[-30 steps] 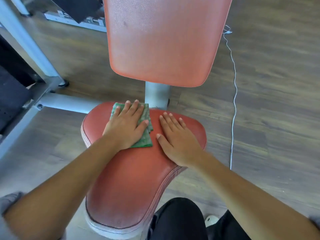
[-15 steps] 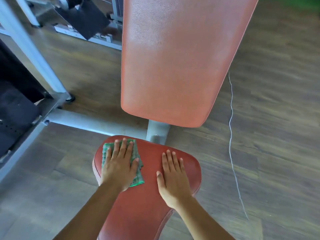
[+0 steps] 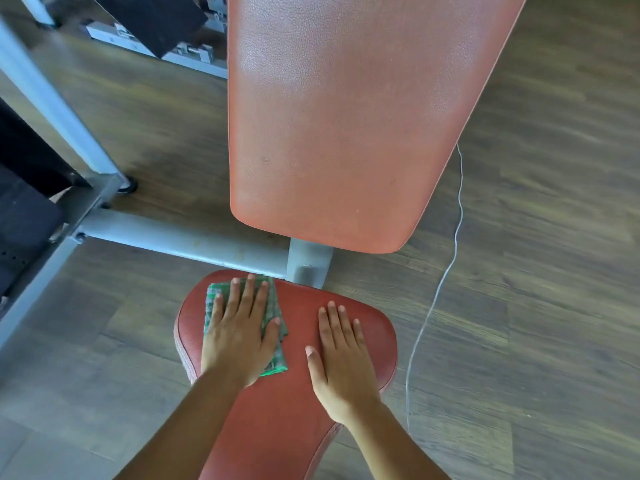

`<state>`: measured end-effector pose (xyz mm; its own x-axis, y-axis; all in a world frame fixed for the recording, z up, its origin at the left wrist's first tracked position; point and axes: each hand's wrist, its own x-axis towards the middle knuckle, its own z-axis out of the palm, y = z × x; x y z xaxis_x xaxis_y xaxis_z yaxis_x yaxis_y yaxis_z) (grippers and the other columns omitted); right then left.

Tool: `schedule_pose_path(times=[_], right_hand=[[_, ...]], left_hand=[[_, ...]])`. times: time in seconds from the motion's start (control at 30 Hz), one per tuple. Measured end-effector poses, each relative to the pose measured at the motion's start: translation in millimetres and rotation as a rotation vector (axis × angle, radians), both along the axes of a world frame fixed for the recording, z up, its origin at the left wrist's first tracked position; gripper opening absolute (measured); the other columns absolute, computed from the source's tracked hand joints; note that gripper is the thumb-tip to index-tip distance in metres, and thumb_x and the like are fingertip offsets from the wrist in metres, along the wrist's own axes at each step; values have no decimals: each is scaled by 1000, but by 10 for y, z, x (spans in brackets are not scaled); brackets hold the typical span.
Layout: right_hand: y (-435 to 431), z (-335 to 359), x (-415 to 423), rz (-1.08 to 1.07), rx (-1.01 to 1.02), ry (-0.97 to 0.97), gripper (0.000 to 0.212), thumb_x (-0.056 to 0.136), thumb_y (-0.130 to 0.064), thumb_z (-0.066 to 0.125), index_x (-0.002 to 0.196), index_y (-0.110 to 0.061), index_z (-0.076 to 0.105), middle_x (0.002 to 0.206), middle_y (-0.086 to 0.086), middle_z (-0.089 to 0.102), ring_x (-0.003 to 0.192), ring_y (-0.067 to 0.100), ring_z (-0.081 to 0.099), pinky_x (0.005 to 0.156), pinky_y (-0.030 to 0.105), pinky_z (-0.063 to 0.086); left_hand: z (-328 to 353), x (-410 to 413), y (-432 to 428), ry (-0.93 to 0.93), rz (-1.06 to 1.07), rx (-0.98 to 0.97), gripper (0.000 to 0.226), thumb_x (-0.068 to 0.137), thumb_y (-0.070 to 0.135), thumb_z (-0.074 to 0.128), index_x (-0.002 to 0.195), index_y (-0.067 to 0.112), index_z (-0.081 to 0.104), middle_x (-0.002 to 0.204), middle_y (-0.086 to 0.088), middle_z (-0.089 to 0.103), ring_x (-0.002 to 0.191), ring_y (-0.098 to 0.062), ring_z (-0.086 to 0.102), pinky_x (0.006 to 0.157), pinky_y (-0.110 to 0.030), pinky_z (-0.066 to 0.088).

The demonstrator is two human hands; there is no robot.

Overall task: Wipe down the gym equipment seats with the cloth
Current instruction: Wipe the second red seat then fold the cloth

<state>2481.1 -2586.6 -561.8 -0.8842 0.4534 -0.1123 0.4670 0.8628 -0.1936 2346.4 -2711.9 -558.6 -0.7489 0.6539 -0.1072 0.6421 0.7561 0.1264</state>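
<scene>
On the red seat [image 3: 287,403]: our left hand [image 3: 239,336], fingers spread, presses the green cloth [image 3: 275,344] at its far-left corner; right hand [image 3: 341,358] braces flat beside. Step: wiping. Next, likely: sweep across, then backrest [image 3: 346,126].

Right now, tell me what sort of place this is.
Probably a gym: a red padded seat and matching backrest on a grey steel frame, with another machine's frame behind.

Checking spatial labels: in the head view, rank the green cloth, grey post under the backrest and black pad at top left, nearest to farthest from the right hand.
From the right hand:
1. green cloth, just left, on the seat.
2. grey post, straight ahead.
3. black pad, far upper left.
</scene>
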Motion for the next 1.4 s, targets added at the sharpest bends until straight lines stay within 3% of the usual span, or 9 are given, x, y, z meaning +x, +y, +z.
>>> schedule_pose_path(times=[0.23,0.47,0.7,0.9,1.13,1.23,1.33,1.4], right_hand=[[12,7,0,7,1,3,59,94,-40,33,140,-5,46,149,10,40,139,24,36,108,39,20],[-19,5,2,-19,-25,19,60,101,-41,18,143,-6,42,151,10,36,141,23,32,110,40,18],[-22,1,9,-22,-29,29,58,97,-38,29,144,-6,40,153,9,34,142,23,28,112,39,16],[-29,-3,-7,-31,-34,13,59,97,-38,28,145,-6,38,154,9,31,144,23,26,112,40,17],[-37,12,-11,-26,-20,-1,59,96,-38,29,145,-6,38,154,9,31,143,23,26,112,39,16],[-43,6,-17,-33,-14,-1,60,96,-38,28,146,-6,37,154,9,30,144,23,25,112,39,15],[-53,3,-21,-36,-15,-5,60,96,-38,28,146,-6,36,155,9,29,144,22,24,112,39,14],[-42,-3,-18,-33,-13,-11,60,96,-36,28,146,-5,36,155,10,30,144,23,25,112,39,15]], left_hand=[[72,194,-324,-33,-321,70,61,95,44,30,150,20,25,158,0,21,147,-17,11,115,-40,11],[5,4,5,-6,51,-9,66,94,46,22,148,8,29,154,-11,28,143,-28,23,116,-38,2],[114,150,-398,-45,-346,43,60,99,46,15,149,17,28,157,-2,24,146,-18,13,115,-40,11],[2,-193,-57,-8,-62,-36,65,94,45,22,148,10,28,154,-10,27,144,-28,21,116,-40,5],[109,78,-396,-47,-403,17,60,98,45,21,151,17,24,158,-2,20,147,-18,10,115,-41,11],[66,-140,-384,-5,-313,-31,62,98,47,16,150,14,25,157,-5,23,147,-20,11,116,-40,9],[48,-137,-42,-39,-120,-42,68,92,50,9,151,16,10,159,-5,7,147,-23,0,119,-39,-1],[56,29,114,-56,-147,-42,68,92,51,8,152,17,6,159,-4,2,147,-24,-3,119,-40,-1]])
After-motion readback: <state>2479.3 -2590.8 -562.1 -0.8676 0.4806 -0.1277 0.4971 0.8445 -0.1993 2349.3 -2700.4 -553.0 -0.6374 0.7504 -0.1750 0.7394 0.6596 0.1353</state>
